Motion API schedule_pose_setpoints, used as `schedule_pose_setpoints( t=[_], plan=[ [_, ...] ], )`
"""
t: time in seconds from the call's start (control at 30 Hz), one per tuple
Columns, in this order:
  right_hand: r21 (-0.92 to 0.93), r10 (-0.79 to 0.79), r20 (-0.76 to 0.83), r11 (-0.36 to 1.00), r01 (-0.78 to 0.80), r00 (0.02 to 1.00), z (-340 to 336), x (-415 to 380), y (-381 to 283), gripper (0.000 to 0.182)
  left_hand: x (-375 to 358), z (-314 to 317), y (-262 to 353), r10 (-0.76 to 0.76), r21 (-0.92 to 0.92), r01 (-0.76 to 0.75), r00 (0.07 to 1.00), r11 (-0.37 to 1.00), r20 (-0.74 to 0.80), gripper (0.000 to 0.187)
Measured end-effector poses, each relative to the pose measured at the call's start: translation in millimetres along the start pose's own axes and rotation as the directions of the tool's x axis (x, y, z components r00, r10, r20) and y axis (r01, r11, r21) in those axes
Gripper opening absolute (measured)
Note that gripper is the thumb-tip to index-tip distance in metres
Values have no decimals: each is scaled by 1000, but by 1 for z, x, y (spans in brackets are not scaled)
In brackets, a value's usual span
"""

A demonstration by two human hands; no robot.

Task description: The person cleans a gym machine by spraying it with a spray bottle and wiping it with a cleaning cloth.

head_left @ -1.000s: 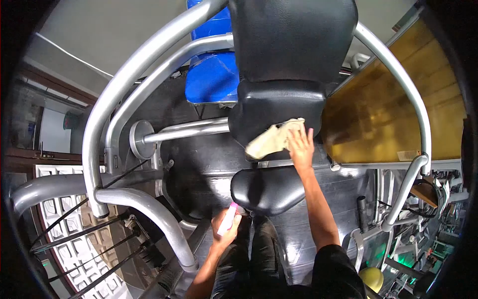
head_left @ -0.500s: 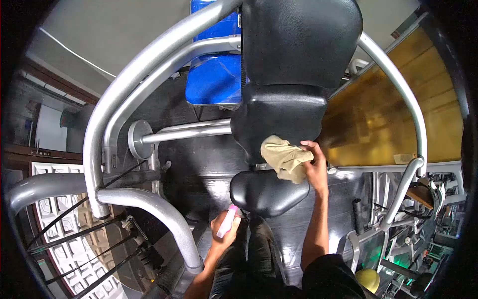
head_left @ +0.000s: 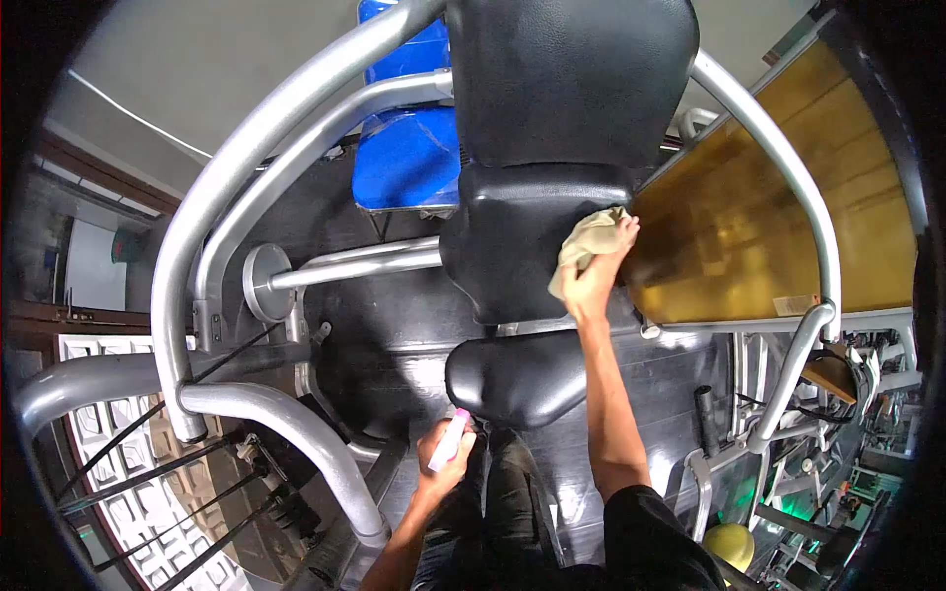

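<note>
My right hand (head_left: 594, 274) grips a beige cloth (head_left: 589, 241) and presses it against the right side of the black padded seat (head_left: 532, 251) of a gym machine. Above that seat rises the black backrest (head_left: 572, 84). Low in the view, my left hand (head_left: 442, 455) is wrapped round a spray bottle with a pink and white top (head_left: 450, 440); its body is mostly hidden by the fingers. That bottle is just below the smaller black front pad (head_left: 517, 379).
Thick grey tubular arms (head_left: 212, 207) of the machine curve round on the left, with another silver tube (head_left: 788, 158) at the right. A blue chair (head_left: 407, 158) stands behind. A yellowish panel (head_left: 778, 197) borders the right side, near more gym equipment (head_left: 788, 473).
My right hand has moved up and forward with the cloth, from above the front pad to the right side of the seat. My left hand stays nearly in place with the bottle.
</note>
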State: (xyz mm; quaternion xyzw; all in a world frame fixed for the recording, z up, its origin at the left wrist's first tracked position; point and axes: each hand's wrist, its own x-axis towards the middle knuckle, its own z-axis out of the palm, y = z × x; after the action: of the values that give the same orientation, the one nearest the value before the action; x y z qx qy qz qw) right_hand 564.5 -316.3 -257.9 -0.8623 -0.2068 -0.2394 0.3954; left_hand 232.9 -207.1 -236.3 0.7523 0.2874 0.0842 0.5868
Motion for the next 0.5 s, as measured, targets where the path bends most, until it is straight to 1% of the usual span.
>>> schedule_pose_setpoints(
  t=[0.07, 0.1, 0.13, 0.17, 0.2, 0.23, 0.27, 0.33, 0.37, 0.4, 0.47, 0.5],
  plan=[
    [-2, -79, -9, 997, 79, 997, 11, -9, -7, 106, 2, 2, 1, -25, -4, 25, 1000, 1000, 10, 14],
    [-45, -76, -61, 996, 73, 995, 12, -9, -20, 101, 2, 3, 1, -21, 6, 21, 1000, 1000, 10, 14],
    [-45, -72, -62, 997, 69, 996, 14, -11, -18, 101, 2, 4, 2, -17, 18, 17, 1000, 1000, 11, 14],
    [-122, -57, -91, 992, 45, 994, 18, -13, -15, 96, 2, 4, 3, -18, 21, 18, 1000, 1000, 13, 14],
    [-195, -46, -122, 981, 21, 991, 20, -12, -16, 92, 3, 6, 4, 49, 13, -49, 999, 999, -1, 15],
    [-179, -50, -214, 984, 11, 976, 23, -9, -24, 81, 4, 7, 5, 116, 3, -116, 993, 993, -17, 15],
    [-178, -51, -213, 984, 13, 976, 32, -14, -24, 81, 4, 8, 4, 116, 3, -116, 993, 993, -19, 15],
    [-122, 7, -262, 992, -40, 965, 56, -30, -22, 75, 5, 10, 0, 140, -25, -141, 990, 990, -34, 16],
    [-118, -13, -255, 993, -18, 967, 71, -40, -27, 71, 5, 11, 0, 144, -23, -145, 989, 989, -36, 16],
    [19, 60, -280, 998, -57, 958, 82, -47, -41, 70, 5, 11, 1, 154, 10, -153, 987, 988, -47, 15],
    [-78, 46, -80, 996, -52, 996, 83, -57, -58, 68, 5, 10, 5, 162, 44, -159, 985, 986, -54, 14],
    [-84, -41, -51, 996, 37, 998, 80, -57, -56, 64, 4, 9, 7, 120, 36, -119, 992, 992, -45, 14]
  ],
)
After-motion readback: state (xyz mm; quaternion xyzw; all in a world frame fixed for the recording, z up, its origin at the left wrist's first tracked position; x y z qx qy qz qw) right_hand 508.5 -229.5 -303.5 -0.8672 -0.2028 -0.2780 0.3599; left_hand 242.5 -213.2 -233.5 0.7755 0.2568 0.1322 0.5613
